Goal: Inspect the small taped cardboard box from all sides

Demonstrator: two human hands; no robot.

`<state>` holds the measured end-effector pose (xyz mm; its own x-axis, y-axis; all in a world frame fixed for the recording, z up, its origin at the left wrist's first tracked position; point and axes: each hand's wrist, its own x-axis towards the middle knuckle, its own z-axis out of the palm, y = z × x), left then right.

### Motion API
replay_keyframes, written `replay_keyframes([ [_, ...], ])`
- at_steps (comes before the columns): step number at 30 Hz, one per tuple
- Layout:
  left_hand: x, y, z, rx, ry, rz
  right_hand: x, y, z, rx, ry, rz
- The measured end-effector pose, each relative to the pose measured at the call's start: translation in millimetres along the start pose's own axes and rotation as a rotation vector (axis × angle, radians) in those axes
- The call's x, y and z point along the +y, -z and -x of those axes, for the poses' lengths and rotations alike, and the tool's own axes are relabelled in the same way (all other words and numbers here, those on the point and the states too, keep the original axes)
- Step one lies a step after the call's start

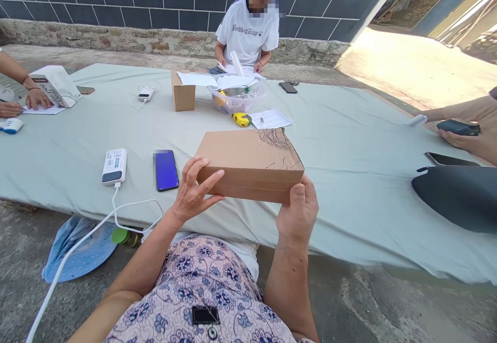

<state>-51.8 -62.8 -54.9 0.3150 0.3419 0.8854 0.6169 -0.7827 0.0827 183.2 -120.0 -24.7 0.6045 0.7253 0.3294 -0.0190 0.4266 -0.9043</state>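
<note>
Above the cloth-covered table (349,177), the right hand (301,203) grips a cardboard box (248,177) by one corner. The left hand (196,185), fingers spread, loosely holds its opposite end.

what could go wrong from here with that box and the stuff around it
The brown cardboard box is held between the left hand and right hand; if either grip loosens, it could tip or drop.

The rectangular blue-screened phone lies beside the left hand, so a falling box might strike it.

The thin white cable hangs past the cloth-covered table's near edge; a snag could drag the white rectangular power bank.
</note>
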Motion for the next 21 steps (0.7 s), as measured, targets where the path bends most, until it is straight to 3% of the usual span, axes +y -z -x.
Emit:
replay_keyframes([
  [13, -5, 11.6, -5, 0.001, 0.508, 0.313, 0, 3, 2, -0.028, 0.151, -0.091],
  [21, -14, 14.4, -4, 0.053, 0.673, 0.603, 3, 4, 1, -0.011, 0.237, -0.121],
])
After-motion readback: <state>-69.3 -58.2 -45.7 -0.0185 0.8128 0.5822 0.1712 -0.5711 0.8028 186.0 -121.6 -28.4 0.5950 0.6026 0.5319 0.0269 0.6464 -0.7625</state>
